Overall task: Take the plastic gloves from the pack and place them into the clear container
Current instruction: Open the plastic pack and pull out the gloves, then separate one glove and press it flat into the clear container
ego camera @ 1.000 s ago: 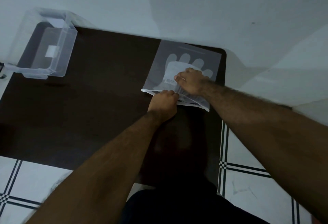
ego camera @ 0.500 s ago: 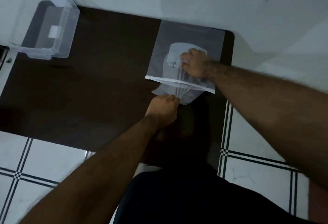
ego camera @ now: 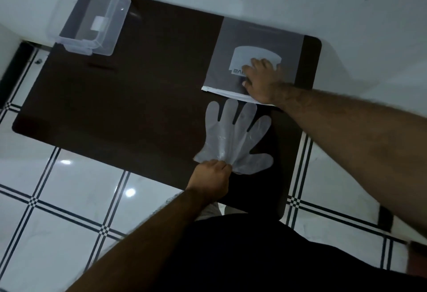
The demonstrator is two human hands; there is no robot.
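Note:
Thin clear plastic gloves (ego camera: pixel 233 139) lie spread flat on the dark table, fingers pointing away from me, fully outside the pack. My left hand (ego camera: pixel 211 179) pinches their cuff end near the table's front edge. The translucent pack (ego camera: pixel 258 44) lies flat at the back right with a white label inside. My right hand (ego camera: pixel 262 81) presses flat on the pack near its open white edge. The clear container (ego camera: pixel 92 22) stands at the table's back left corner, open on top, with nothing visible inside.
The dark brown table (ego camera: pixel 127 97) stands against a white wall. White floor tiles with black grid lines surround it at the front and right. My dark clothing fills the bottom centre of the view.
My left hand has pulled the gloves toward me, fully out of the pack's open edge. My right hand stayed pressed on the pack. The camera view has shifted.

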